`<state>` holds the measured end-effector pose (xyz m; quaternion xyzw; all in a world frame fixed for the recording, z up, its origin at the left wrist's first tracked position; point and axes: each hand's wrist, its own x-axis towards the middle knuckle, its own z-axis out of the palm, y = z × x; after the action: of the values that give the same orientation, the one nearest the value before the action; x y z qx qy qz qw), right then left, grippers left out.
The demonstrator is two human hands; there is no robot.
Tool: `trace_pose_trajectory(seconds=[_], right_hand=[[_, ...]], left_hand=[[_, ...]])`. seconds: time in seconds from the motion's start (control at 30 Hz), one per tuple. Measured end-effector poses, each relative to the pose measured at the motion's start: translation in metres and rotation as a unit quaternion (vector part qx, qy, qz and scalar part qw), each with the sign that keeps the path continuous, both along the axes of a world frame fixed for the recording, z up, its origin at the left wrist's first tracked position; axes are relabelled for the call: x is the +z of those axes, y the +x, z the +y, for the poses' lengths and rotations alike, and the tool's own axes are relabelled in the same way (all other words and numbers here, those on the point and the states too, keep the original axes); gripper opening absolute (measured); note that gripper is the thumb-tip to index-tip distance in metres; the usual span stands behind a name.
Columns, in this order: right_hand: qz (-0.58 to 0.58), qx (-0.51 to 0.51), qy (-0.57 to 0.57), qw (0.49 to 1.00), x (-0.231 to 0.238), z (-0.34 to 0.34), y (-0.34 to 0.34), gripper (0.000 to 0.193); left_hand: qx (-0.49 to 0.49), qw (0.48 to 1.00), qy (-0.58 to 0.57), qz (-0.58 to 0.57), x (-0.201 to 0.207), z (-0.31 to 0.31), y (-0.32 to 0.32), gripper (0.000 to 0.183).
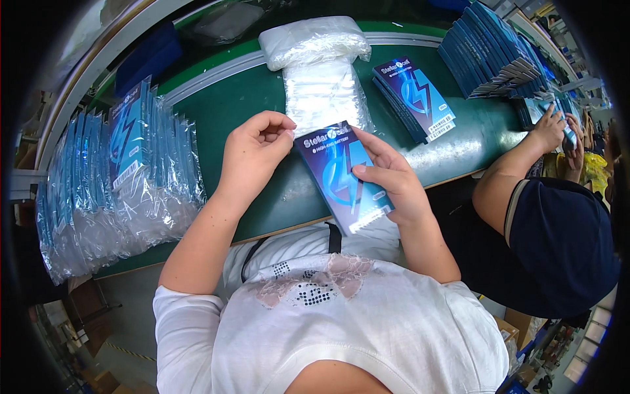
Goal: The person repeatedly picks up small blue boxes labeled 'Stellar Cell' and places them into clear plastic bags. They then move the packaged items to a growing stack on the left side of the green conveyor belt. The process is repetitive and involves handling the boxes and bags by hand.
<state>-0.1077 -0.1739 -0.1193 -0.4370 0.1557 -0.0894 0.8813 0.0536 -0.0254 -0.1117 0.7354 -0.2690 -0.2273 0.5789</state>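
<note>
Blue box hangs over the green bench, pinched in our right fingers; our left fingers press together beside its top corner, though on what we cannot tell.

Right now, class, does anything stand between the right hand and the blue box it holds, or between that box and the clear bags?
Nothing visible does. The right hand grips the blue box directly, and the box's top end overlaps the clear bags in view. The left hand is left of the box's top end.
</note>
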Motion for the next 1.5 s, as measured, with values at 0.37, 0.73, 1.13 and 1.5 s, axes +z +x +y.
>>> trace_pose_trajectory(seconds=[0.37,0.73,1.13,1.5], right_hand=[[-0.030,-0.165,-0.062,0.984,0.006,0.037,0.023,0.025],[-0.058,-0.099,-0.164,0.980,0.011,0.032,0.025,0.046],[-0.040,-0.195,-0.074,0.977,0.014,0.044,0.020,0.024],[0.055,0.020,-0.272,0.961,0.025,0.049,0.012,0.051]], left_hand=[[0.002,0.990,-0.117,0.077,0.014,0.019,-0.013,0.015],[-0.031,0.990,-0.097,0.096,0.008,0.019,-0.005,0.026],[-0.052,0.978,-0.055,0.195,0.005,0.019,-0.018,0.030],[0.004,0.898,-0.282,0.339,0.025,0.013,-0.027,0.039]])
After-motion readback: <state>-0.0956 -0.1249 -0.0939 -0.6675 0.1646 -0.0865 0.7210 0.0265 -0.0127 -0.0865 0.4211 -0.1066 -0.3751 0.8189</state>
